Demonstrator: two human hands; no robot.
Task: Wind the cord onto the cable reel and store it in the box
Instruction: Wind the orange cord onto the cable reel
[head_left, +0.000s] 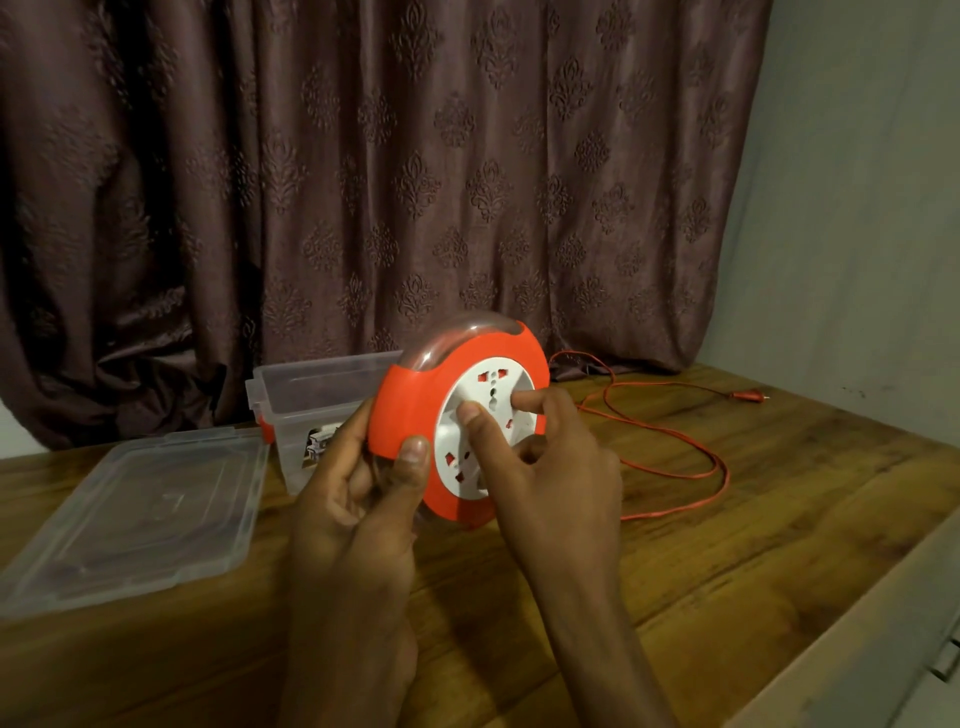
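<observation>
Cable reel (415, 415) gripped at rim by left hand (358, 483); right hand (550, 457) fingers (519, 402) curled onto white hub (483, 431). Cord (670, 431) lies looped on surface (727, 519), far right — could snag/kink if wound w/o guidance.

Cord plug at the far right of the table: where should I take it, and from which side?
Pinch the orange plug by its body, coming from above and the near side. It lies flat on the table with bare wood around it, pins pointing right and the cord trailing left, so probably avoid the pin end.
</observation>
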